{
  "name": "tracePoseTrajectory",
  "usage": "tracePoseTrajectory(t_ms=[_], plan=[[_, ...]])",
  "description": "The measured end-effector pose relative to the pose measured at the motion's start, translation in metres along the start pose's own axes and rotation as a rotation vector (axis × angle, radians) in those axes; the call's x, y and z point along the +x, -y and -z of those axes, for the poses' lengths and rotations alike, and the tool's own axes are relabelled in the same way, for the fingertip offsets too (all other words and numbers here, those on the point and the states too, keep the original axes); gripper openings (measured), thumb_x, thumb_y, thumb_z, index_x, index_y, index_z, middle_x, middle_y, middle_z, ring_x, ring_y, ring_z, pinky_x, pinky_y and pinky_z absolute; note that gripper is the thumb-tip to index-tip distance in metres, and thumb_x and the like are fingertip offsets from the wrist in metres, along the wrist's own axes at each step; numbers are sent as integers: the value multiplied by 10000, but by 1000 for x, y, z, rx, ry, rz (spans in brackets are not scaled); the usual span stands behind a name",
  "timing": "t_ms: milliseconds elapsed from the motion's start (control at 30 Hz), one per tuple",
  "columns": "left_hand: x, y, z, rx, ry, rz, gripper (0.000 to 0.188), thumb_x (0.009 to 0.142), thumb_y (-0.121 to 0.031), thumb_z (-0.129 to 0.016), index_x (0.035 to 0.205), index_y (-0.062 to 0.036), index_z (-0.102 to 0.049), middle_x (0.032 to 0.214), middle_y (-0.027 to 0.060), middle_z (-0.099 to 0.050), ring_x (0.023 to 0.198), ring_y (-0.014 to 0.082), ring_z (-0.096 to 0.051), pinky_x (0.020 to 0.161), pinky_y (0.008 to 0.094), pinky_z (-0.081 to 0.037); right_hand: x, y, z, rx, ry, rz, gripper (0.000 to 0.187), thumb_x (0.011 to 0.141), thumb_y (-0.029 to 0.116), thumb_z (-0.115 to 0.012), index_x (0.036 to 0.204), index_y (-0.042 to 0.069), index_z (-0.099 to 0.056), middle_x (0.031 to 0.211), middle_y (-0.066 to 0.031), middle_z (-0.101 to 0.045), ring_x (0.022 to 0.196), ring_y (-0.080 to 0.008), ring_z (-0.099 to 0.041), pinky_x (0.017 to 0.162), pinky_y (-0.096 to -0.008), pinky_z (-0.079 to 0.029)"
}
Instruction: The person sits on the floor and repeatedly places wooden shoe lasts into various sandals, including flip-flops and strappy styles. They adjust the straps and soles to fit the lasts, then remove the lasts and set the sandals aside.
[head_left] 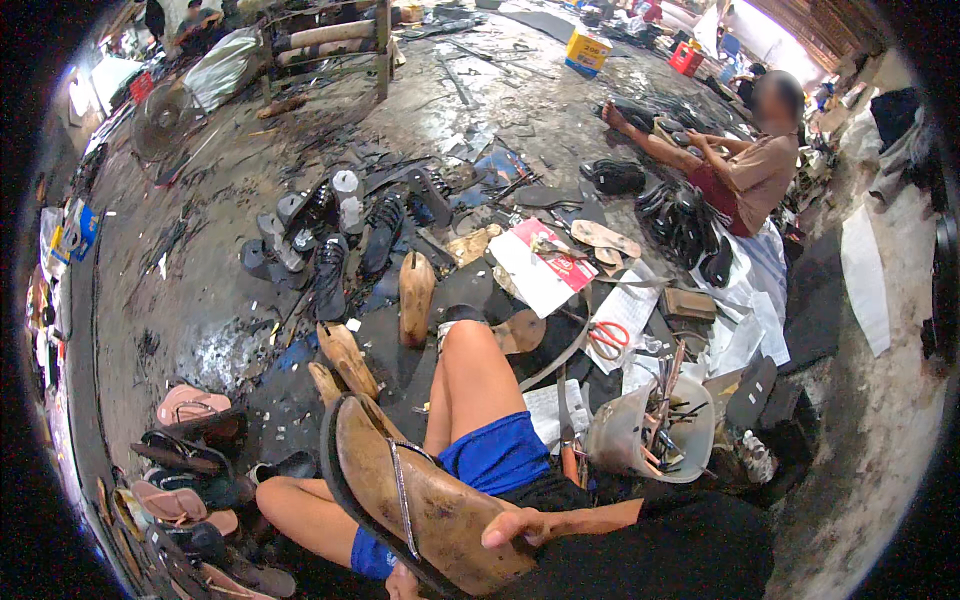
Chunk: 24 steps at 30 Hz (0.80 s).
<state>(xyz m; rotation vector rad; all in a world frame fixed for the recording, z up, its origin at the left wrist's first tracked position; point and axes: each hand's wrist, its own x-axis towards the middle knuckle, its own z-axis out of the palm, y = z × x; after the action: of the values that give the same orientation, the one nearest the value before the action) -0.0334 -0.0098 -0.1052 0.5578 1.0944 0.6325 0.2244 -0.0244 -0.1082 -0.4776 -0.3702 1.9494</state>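
Observation:
A worn brown wooden shoe last (440,520) lies tilted across my lap with a dark-soled sandal (338,470) fitted on it. The sandal's thin, light, braided-looking strap (405,490) runs over the top of the last. My right hand (520,526) grips the last near its lower right end, thumb on the wood. Low in the picture, my left hand (402,582) holds the sandal's edge, most of its fingers hidden. More wooden lasts, one upright (416,300) and one leaning (347,358), are just beyond my knees.
To my right are a white plastic bin (650,430) of tools and orange-handled scissors (608,340). Pink and dark sandals (185,500) pile up at my left. Black sandals (345,225) lie ahead. Another person (760,170) sits at the far right, handling footwear.

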Motion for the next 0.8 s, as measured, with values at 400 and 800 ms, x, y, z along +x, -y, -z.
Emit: tracePoseTrajectory(t_ms=[400,800], plan=[[58,-35,-8,94,53,-200,714,886,-64,-685,1522,11,-371,1429,121,-527,1276,222,-532,1113,372,-401,88,22,9,-666,-95,-28,1182,766,270,-866,1597,24,-62,1596,-206,-271,1498,-297,-244,1231,-429,-203],[51,7,12,79,-19,-227,638,864,-39,-684,1443,-33,-417,1362,103,-537,1273,226,-526,1057,365,-451,80,-17,12,-1168,-223,0,1319,683,451,-917,1557,-65,-76,1548,-268,-258,1474,-348,-262,1218,-460,-248]])
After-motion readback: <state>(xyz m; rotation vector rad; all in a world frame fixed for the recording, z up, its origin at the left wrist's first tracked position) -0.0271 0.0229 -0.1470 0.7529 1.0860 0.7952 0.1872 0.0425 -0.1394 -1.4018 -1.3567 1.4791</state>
